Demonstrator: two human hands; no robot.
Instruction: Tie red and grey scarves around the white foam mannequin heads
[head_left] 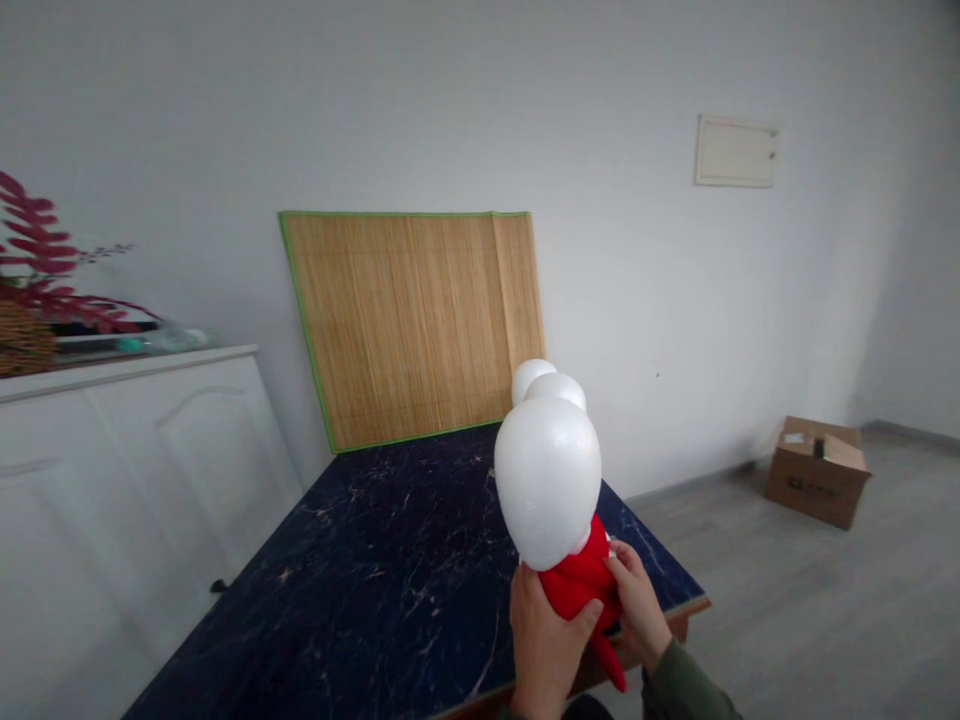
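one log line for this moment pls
left hand: grip on red cloth | right hand: grip on red cloth | white foam egg above cloth | over dark marble table

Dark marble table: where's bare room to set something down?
Most of the dark marble table is bare: the whole stretch from the bamboo mat leaning on the wall, along the white cabinet, to the near edge. Crowded only at the near right corner, where the left hand and right hand hold white foam shapes with red cloth.

White foam egg [547, 483] held upright, big end up, smooth matte surface, pressed into red fabric piece [581, 587]; fabric bunched beneath, strip hanging down over worktop edge.
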